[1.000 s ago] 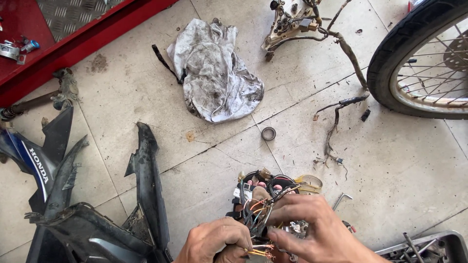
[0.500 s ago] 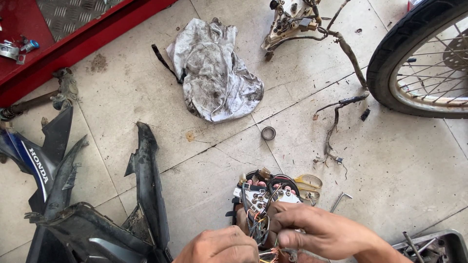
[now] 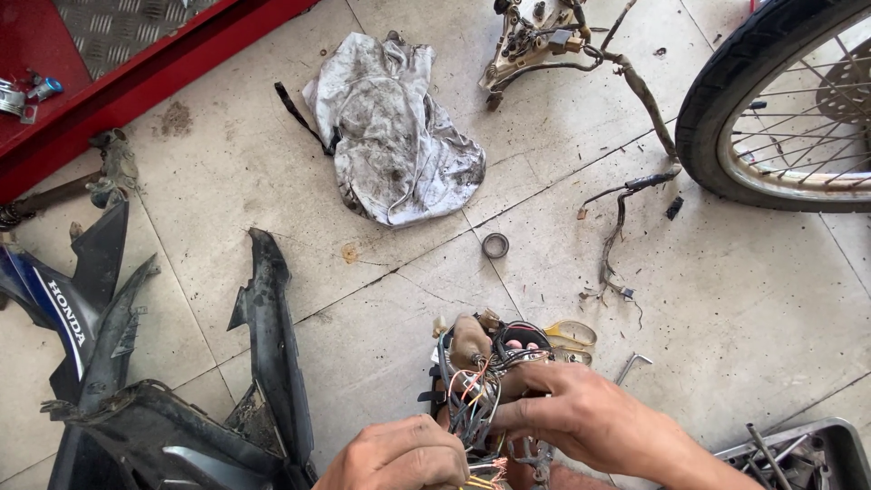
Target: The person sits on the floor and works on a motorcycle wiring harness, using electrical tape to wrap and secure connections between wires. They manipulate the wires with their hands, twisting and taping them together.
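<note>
Wired unit: a motorcycle instrument cluster (image 3: 490, 372) turned back-side up, its rear a tangle of orange, black and white wires with bulb sockets; it sits low in the head view, at the bottom centre, on the tiled floor (image 3: 744, 299) between the two hands.
Left hand: left hand (image 3: 404, 454) at the bottom edge, knuckles up, fingers curled together and pinched on thin wires at the cluster's lower left.
Right hand: right hand (image 3: 581, 419) comes in from the lower right, fingers closed on the cluster's right side among the wires, thumb underneath and hidden.
Body panels: black plastic fairing pieces (image 3: 263, 363) lie to the left of the hands; a dark blue panel (image 3: 54, 299) lies farther left.
Rag: a dirty white cloth (image 3: 390, 136) crumpled on the tiles, well above the cluster.
Ring: a small metal ring (image 3: 494, 245) on the floor between rag and cluster.
Wheel: a spoked wheel with black tyre (image 3: 717, 118) at the upper right.
Loose harness: a wire harness (image 3: 617, 227) trails across the tiles left of the wheel, running up to a metal bracket assembly (image 3: 535, 36) at the top edge.
Hex key: a bent key (image 3: 632, 366) lies just right of the cluster.
Tray: a grey tool tray (image 3: 835, 445) in the lower right corner, holding tools.
Red platform: a red steel ramp (image 3: 136, 73) across the upper left corner.
</note>
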